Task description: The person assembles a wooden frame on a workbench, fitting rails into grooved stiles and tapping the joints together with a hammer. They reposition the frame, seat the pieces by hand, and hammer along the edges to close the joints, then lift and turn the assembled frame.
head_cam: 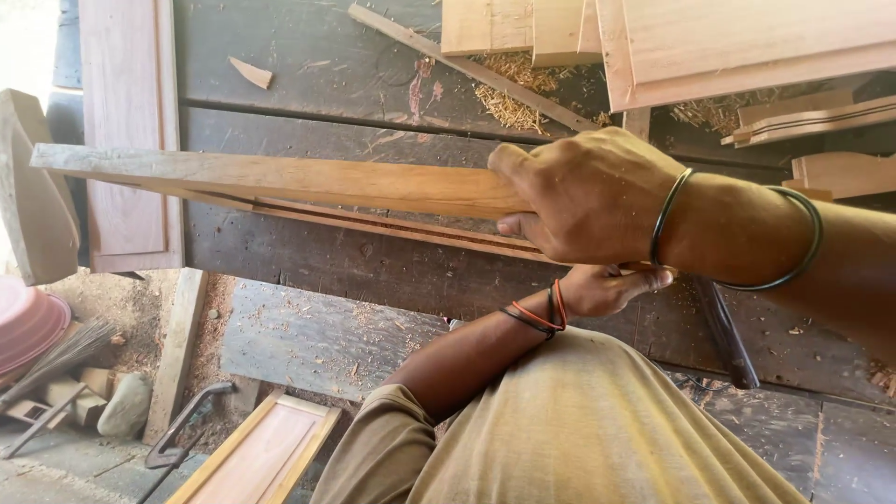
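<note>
Clearly, the long pale wooden strip [280, 182] is lying with its long axis running left to right above the dark plank surface [373, 271], stretching away leftward from both hands. The right hand [583, 196] is wrapping closed around the strip's near right end, fingers curled over the top edge. The left hand [607, 287] is sitting just beneath and behind it, closed on the same end, though what exactly it is pinching is partly hidden. A dark tool handle [728, 341] is resting nearby.
</note>
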